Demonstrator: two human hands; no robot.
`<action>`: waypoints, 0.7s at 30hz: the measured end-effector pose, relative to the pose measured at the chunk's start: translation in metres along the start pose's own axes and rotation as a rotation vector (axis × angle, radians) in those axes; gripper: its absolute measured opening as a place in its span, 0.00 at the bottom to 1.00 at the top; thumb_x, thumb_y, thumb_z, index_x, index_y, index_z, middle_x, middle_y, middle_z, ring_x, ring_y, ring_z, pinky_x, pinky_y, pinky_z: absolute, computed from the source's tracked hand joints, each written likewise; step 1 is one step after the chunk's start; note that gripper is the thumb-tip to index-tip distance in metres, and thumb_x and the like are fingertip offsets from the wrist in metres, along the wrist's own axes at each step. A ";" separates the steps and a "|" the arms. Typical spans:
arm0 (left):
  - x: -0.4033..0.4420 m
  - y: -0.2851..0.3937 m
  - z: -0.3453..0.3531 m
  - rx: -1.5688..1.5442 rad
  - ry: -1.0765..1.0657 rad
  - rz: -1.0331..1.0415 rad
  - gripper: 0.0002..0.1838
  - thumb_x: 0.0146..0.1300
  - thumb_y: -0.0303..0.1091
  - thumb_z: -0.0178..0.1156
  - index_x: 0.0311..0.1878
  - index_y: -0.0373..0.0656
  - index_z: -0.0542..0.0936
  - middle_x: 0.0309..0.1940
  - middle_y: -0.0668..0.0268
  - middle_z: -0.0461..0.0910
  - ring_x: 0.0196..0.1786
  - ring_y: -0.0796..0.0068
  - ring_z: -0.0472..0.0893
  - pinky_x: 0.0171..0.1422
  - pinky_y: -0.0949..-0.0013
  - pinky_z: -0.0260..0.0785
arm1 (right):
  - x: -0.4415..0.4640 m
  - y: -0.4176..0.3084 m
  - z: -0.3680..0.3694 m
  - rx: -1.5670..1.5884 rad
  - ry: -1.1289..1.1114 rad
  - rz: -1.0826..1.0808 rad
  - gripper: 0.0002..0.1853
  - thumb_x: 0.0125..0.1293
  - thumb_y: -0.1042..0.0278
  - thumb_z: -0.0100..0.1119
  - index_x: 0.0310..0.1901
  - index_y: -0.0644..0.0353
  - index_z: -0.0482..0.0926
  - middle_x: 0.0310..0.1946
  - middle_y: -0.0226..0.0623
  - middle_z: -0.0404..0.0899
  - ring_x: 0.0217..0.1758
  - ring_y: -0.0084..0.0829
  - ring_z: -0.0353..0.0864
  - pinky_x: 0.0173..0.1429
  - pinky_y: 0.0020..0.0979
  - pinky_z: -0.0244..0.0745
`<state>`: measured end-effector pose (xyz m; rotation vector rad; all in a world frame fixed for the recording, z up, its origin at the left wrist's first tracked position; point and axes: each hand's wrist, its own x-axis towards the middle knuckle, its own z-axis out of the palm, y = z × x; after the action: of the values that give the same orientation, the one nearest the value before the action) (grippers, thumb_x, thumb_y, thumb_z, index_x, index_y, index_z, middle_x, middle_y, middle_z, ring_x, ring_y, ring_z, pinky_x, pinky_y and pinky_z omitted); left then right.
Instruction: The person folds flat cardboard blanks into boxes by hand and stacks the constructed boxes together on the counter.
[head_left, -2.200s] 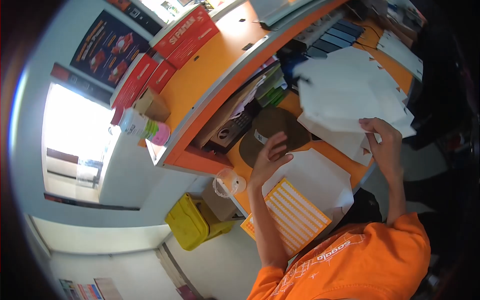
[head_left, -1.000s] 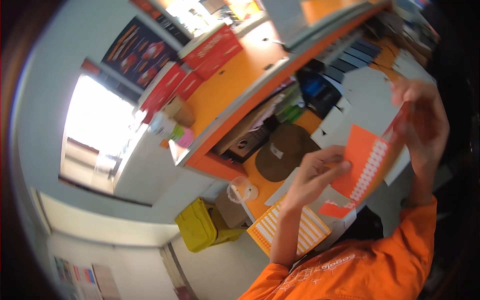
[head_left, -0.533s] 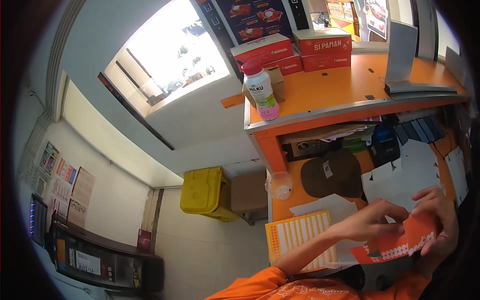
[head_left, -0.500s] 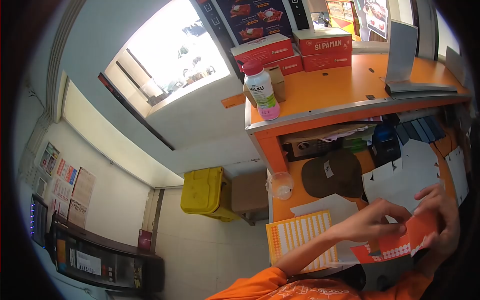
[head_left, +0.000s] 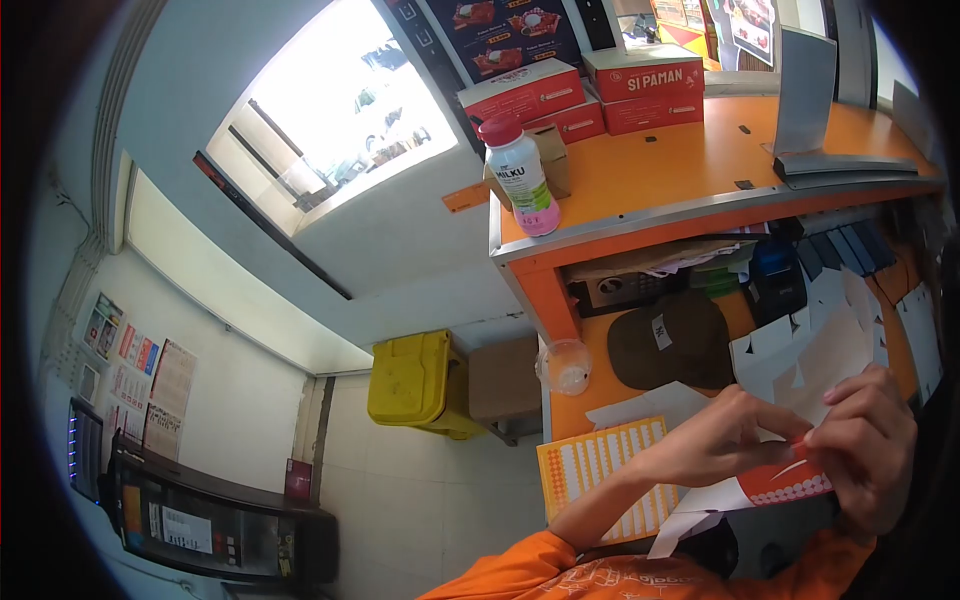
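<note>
My left hand (head_left: 715,440) and my right hand (head_left: 865,440) meet at the lower right. Between them they pinch a red printed cardboard piece (head_left: 790,485) with a white scalloped pattern. Its white flaps extend left beneath my left hand. Fingers partly hide the gripped edge. Under my left forearm lies a yellow-orange card (head_left: 600,465) with rows of white shapes. White cut cardboard sheets (head_left: 760,355) with notched edges lie beyond the hands, and a dark cap (head_left: 665,345) rests beside them.
A clear plastic cup (head_left: 567,368) stands near the desk's left edge. Above is an orange counter (head_left: 690,165) with a milk bottle (head_left: 522,180), red boxes (head_left: 650,90) and a metal stand (head_left: 805,110). A yellow bin (head_left: 412,380) and a brown stool (head_left: 503,385) are on the floor.
The cardboard piece has turned and folded, showing white flaps toward the lower left. My right hand has closed in toward my left, and a pale sheet behind them stands out more.
</note>
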<state>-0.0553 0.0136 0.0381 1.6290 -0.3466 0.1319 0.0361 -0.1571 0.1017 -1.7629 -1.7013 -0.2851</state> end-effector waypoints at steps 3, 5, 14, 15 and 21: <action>0.002 0.000 0.008 -0.011 0.027 0.086 0.11 0.58 0.24 0.59 0.45 0.34 0.80 0.27 0.57 0.81 0.23 0.71 0.77 0.26 0.74 0.70 | -0.002 0.005 -0.003 0.081 -0.102 -0.029 0.08 0.43 0.69 0.67 0.27 0.56 0.79 0.27 0.29 0.75 0.39 0.37 0.77 0.39 0.37 0.68; 0.001 -0.008 0.013 -0.034 0.032 0.148 0.10 0.57 0.23 0.59 0.43 0.34 0.80 0.26 0.57 0.80 0.25 0.68 0.79 0.27 0.72 0.71 | 0.000 0.003 -0.003 0.099 -0.126 -0.046 0.08 0.42 0.68 0.68 0.25 0.55 0.79 0.27 0.29 0.76 0.41 0.38 0.77 0.40 0.37 0.69; -0.001 0.000 0.017 -0.052 0.032 0.188 0.07 0.56 0.23 0.59 0.38 0.32 0.79 0.26 0.56 0.80 0.27 0.62 0.81 0.30 0.70 0.76 | 0.000 0.010 -0.009 0.182 -0.076 0.049 0.10 0.52 0.57 0.65 0.24 0.53 0.81 0.30 0.27 0.79 0.45 0.38 0.77 0.45 0.40 0.68; -0.001 0.001 0.016 -0.055 0.037 0.170 0.07 0.56 0.23 0.59 0.38 0.32 0.79 0.26 0.56 0.80 0.28 0.62 0.81 0.30 0.70 0.76 | -0.001 0.008 -0.008 0.178 -0.085 0.048 0.09 0.52 0.57 0.65 0.24 0.52 0.82 0.29 0.27 0.79 0.46 0.39 0.76 0.47 0.42 0.66; -0.001 -0.008 0.018 -0.121 0.006 0.222 0.06 0.59 0.24 0.58 0.38 0.32 0.79 0.25 0.55 0.80 0.27 0.62 0.81 0.31 0.70 0.76 | -0.002 -0.002 -0.017 0.113 -0.188 0.010 0.08 0.55 0.57 0.62 0.27 0.51 0.82 0.37 0.33 0.78 0.56 0.44 0.69 0.58 0.49 0.59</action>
<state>-0.0558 -0.0034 0.0289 1.4673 -0.5214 0.2788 0.0390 -0.1688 0.1138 -1.7593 -1.8018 -0.0176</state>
